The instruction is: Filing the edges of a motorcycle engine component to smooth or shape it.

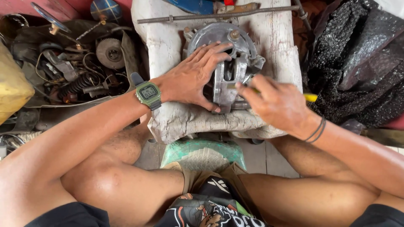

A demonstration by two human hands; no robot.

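Right hand (277, 103), grip closed on a yellow-handled tool (310, 97), works at the grey cast-metal motor housing (227, 63) on the white worn wooden bench (168, 54). Left hand (191, 77) lies flat, steadying it; a tool slip could likely strike those fingers.

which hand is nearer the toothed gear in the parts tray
Left. The left hand lies flat on the metal motor housing, on the side toward the gear. The right hand holds a yellow-handled tool at the housing's far side, farther from the gear.
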